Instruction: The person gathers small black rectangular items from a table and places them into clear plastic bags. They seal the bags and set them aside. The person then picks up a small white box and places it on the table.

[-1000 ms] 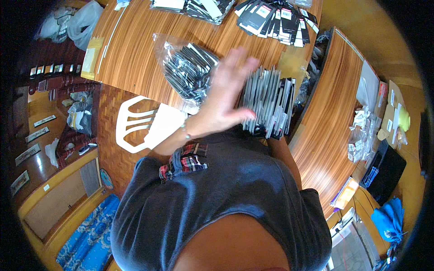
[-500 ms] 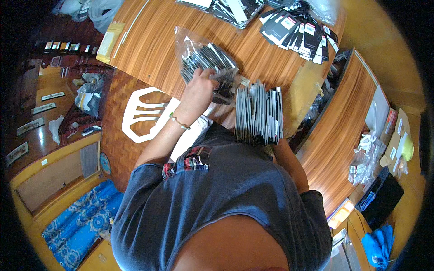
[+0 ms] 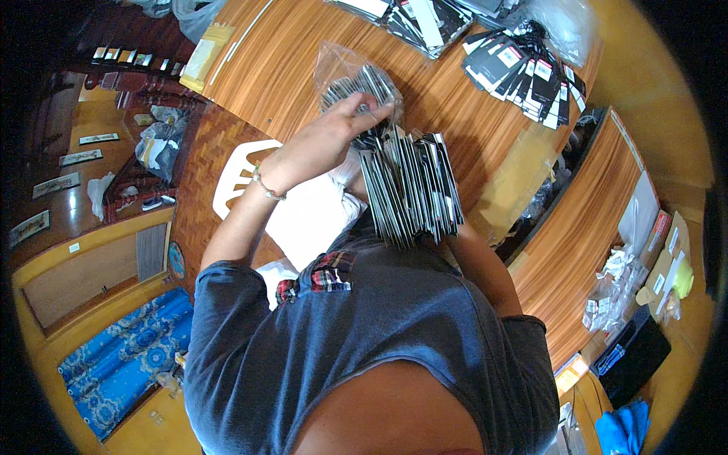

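My left hand (image 3: 324, 144), with a beaded bracelet at the wrist, reaches over a clear plastic bag (image 3: 345, 62). Its fingers are spread at the bag's near side, and I see nothing held in them. Inside the bag stand dark and white flat tags (image 3: 373, 82), packed on edge. Right beside it, a thick stack of dark card tags with pale edges (image 3: 412, 188) is held up in front of my body. My right forearm (image 3: 481, 258) runs up under that stack and supports it; the stack hides my right hand's fingers.
The wood-grain table (image 3: 303, 30) carries a fanned bunch of black and white tags (image 3: 523, 72) and a bag of loose tags (image 3: 428, 26) at the far side. A white chair (image 3: 235, 178) stands at left. To the right, a second wooden surface (image 3: 584, 227) bears crumpled plastic (image 3: 610, 292).
My left hand has opened its fingers and shifted slightly up toward the stack. The stack of tags has moved left and tilted, now close against the bag. The whole view has shifted a little.
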Tool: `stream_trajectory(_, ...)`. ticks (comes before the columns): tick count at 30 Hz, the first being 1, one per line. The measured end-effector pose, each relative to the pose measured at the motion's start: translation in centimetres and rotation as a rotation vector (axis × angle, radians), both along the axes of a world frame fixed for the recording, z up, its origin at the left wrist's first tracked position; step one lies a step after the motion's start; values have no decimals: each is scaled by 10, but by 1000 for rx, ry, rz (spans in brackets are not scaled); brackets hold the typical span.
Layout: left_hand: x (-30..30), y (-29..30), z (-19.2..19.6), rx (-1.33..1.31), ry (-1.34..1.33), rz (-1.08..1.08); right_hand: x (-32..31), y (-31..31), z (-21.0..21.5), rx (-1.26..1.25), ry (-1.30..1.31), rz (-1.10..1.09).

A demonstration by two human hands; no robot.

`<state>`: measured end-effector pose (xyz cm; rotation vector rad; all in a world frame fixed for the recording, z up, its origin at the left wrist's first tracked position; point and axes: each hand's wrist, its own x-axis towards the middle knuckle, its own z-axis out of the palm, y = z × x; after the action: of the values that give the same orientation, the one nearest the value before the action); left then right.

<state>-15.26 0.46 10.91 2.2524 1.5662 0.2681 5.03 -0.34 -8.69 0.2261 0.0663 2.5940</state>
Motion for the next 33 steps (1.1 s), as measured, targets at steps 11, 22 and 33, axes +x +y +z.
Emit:
stream_trajectory(11,-6,13,19,-285,-207,-44,21,36,27,66,-154,-26)
stream_trajectory(22,-8,35,5,-305,-169,-94,-26,18,34,146,-219,171)
stream_trajectory(33,-2,30,-7,-265,-55,63,-26,6,9,184,-121,312)
